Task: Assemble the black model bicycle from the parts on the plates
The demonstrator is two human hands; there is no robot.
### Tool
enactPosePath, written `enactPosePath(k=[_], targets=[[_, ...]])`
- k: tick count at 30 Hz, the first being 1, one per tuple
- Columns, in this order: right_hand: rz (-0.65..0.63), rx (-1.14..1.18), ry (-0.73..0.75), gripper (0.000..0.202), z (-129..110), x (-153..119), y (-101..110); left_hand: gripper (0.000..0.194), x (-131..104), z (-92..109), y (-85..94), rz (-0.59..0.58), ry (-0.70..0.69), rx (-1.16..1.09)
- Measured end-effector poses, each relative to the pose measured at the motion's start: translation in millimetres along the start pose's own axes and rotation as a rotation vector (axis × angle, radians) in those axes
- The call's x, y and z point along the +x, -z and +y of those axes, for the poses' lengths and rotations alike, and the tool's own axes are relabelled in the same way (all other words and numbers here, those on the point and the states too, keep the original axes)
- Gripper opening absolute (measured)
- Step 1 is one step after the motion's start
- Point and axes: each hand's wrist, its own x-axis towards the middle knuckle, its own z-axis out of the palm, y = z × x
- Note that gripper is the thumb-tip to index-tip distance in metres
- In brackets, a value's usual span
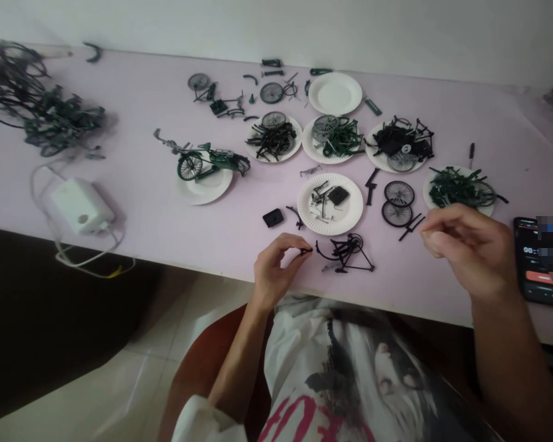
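Observation:
My left hand [279,264] pinches a small dark part [306,250] between thumb and fingertips, near the table's front edge. Just right of it lies a black model bicycle frame [345,255]. My right hand [472,245] is raised, its fingers curled closed; whatever they may hold is hidden. Left of that hand are a black forked part [412,227] and two spoked wheels [397,204]. Behind the frame, a paper plate [306,215] carries a black tray-like piece [338,195] and thin metal bits. A second black tray piece [273,217] lies to its left.
A built green model bicycle [214,161] rests on a plate at left. Several plates of black and green parts stand farther back, with a bare plate [335,93] behind. A white power adapter [82,205] with cables sits left; a phone [539,261] lies right.

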Motion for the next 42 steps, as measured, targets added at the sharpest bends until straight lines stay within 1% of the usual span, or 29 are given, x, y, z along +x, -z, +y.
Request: enactPosePath(k=[2, 3, 4, 6, 7, 9, 11, 12, 13, 14, 15, 18, 19, 20, 22, 25, 27, 29, 31, 36, 42], targets=[[-0.173, -0.098, 0.071, 0.010, 6.1, 3.8, -10.6, 0.012, 11.2, 7.3, -0.8, -0.079, -0.036, -0.003], [-0.217, -0.127, 0.135, 0.009, 12.1, 6.1, -16.4, 0.012, 18.3, 11.4, -0.8, -0.121, -0.063, -0.001], [-0.238, -0.157, 0.205, 0.008, 19.5, 8.9, -22.3, 0.012, 26.8, 15.6, -0.9, -0.190, -0.115, 0.010], [-0.226, -0.223, 0.352, 0.009, 37.1, 15.6, -33.1, 0.011, 47.9, 22.7, -2.6, -0.309, -0.234, 0.034], [-0.219, -0.229, 0.392, 0.009, 46.2, 19.1, -37.6, 0.009, 60.3, 25.0, -4.8, -0.367, -0.286, 0.062], [-0.216, -0.239, 0.453, 0.009, 62.2, 25.7, -44.4, 0.008, 87.1, 26.1, -11.9, -0.483, -0.338, 0.139], [-0.234, -0.252, 0.509, 0.009, 73.6, 30.7, -48.3, 0.009, 112.7, 21.8, -22.1, -0.612, -0.390, 0.181], [-0.246, -0.261, 0.541, 0.008, 77.4, 32.6, -49.5, 0.009, 123.4, 17.8, -27.6, -0.649, -0.426, 0.197], [-0.257, -0.270, 0.569, 0.006, 80.0, 34.0, -50.5, 0.010, 131.9, 12.8, -33.0, -0.658, -0.469, 0.202], [-0.264, -0.277, 0.594, 0.006, 81.8, 35.1, -51.2, 0.011, 137.8, 7.2, -37.9, -0.636, -0.501, 0.197], [-0.264, -0.283, 0.617, 0.007, 82.9, 35.9, -51.8, 0.011, 141.0, 1.3, -41.9, -0.578, -0.528, 0.176], [-0.234, -0.305, 0.661, 0.007, 84.6, 36.8, -53.0, 0.009, 137.7, -12.8, -47.5, -0.326, -0.544, 0.049], [-0.218, -0.316, 0.671, 0.007, 85.0, 36.8, -53.0, 0.009, 134.3, -15.0, -47.2, -0.282, -0.540, 0.000], [-0.205, -0.327, 0.682, 0.007, 85.4, 36.7, -52.7, 0.010, 130.7, -15.6, -45.9, -0.292, -0.537, -0.031], [-0.191, -0.349, 0.703, 0.008, 86.3, 36.2, -51.5, 0.013, 124.4, -12.7, -42.1, -0.378, -0.565, -0.058], [-0.196, -0.373, 0.729, 0.010, 87.3, 34.2, -49.2, 0.014, 118.0, -3.7, -37.1, -0.594, -0.580, -0.043], [-0.205, -0.394, 0.740, 0.012, 87.5, 32.9, -48.1, 0.014, 115.1, 2.0, -35.9, -0.726, -0.595, 0.034], [-0.217, -0.416, 0.760, 0.013, 87.4, 32.2, -47.5, 0.014, 112.9, 6.1, -36.0, -0.820, -0.592, 0.114], [-0.225, -0.444, 0.779, 0.012, 87.2, 32.6, -47.5, 0.013, 111.0, 8.6, -36.6, -0.869, -0.570, 0.147], [-0.196, -0.495, 0.799, 0.008, 87.3, 35.9, -48.2, 0.010, 108.1, 8.2, -38.7, -0.930, -0.541, 0.149], [-0.140, -0.506, 0.755, 0.007, 89.6, 35.2, -47.9, 0.008, 105.8, 6.5, -43.0, -0.971, -0.557, 0.253]])
